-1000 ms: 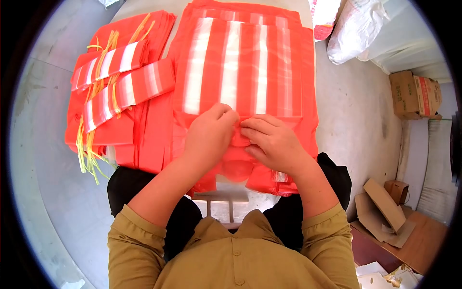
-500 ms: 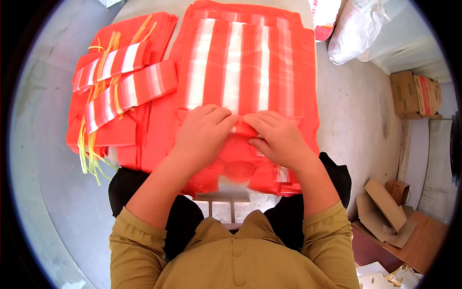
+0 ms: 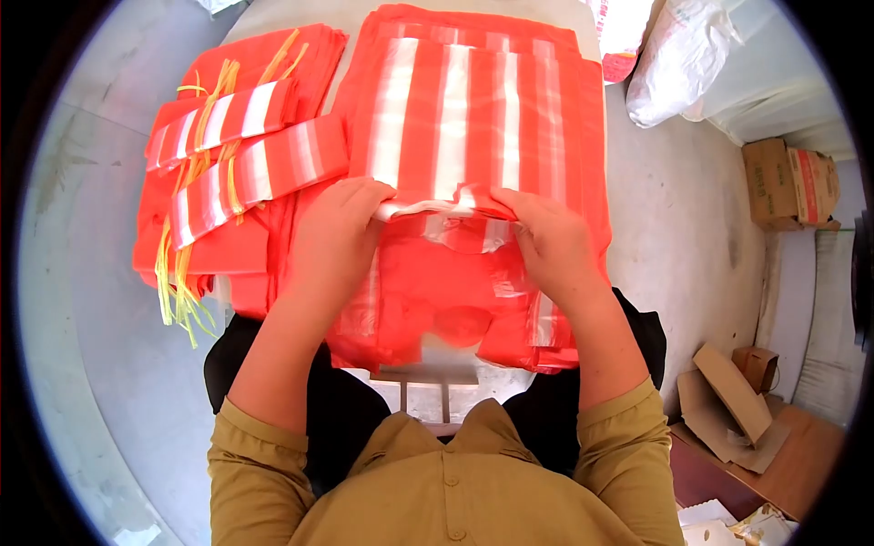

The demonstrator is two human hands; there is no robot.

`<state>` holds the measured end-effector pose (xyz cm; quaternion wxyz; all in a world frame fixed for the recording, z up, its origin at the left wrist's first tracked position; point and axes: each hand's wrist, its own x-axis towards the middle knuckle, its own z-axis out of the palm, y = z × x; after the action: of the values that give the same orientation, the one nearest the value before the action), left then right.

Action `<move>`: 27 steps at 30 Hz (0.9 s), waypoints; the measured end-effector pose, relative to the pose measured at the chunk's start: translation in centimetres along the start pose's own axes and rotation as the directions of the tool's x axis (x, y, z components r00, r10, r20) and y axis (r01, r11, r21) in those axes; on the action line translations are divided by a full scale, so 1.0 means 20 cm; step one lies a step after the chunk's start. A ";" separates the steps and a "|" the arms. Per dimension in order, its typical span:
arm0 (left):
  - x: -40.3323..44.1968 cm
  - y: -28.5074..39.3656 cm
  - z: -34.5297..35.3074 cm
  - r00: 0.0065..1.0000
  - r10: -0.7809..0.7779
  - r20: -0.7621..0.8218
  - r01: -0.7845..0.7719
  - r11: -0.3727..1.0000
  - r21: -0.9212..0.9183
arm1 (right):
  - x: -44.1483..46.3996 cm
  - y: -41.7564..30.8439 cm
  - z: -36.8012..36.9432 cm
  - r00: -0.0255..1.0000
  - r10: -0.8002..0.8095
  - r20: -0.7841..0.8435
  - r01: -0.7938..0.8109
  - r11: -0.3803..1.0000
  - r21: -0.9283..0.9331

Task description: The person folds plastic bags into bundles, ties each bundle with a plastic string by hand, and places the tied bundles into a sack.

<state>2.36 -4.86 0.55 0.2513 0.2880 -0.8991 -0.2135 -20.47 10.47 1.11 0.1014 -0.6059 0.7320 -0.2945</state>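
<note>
The table (image 3: 319, 11) carries two red piles side by side, probably so that both stay within reach. The larger, the right pile (image 3: 594, 205), sits squarely before the person, its layers flat and roughly aligned, which likely gives the hands a level bed. The left pile (image 3: 305, 64) lies just beside it.

On top of the right pile lies a striped bag (image 3: 482, 118), its stripes running away from the body. Two striped bundles (image 3: 305, 150) rest slantwise on the left pile, seemingly parked aside from the handwork. The left hand (image 3: 339, 223) and the right hand (image 3: 557, 238) are both closed on the bag's near edge, with a short raised fold (image 3: 446, 207) between them; gripping two spots apart probably keeps it straight. The thumbs are mostly hidden. Yellow ties (image 3: 165, 278) cross the bundles and trail past the left pile's near edge.

Floor (image 3: 669, 209) spreads beyond the right pile's right edge, giving the right hand sideways room. The left hand is tighter, just beside a bundle's end. Toward the body, the right pile's near edge comes close to the lap, so drawing back looks cramped; the bag's far side offers more reach.
</note>
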 end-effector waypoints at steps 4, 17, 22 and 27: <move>-0.01 -0.05 -0.01 0.994 0.093 0.062 -0.095 0.995 0.019 | -0.01 -0.01 -0.03 0.995 -0.054 0.086 0.062 0.994 -0.086; -0.15 0.03 -0.18 0.818 -0.099 0.567 0.284 0.926 -0.248 | -0.10 -0.04 -0.17 0.820 0.063 0.569 -0.173 0.975 0.141; -0.16 -0.01 -0.12 0.847 -0.235 0.477 0.416 0.850 -0.321 | 0.01 0.05 -0.13 0.772 0.142 0.620 -0.349 0.909 0.227; -0.11 0.00 -0.13 0.676 -0.425 0.602 0.625 0.764 -0.162 | 0.09 0.00 -0.15 0.685 0.341 0.644 -0.536 0.835 0.127</move>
<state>5.43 -4.22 1.93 -0.0338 0.4170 -0.7537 -0.5068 -22.44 9.68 3.80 0.4869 -0.4476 0.7317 -0.1646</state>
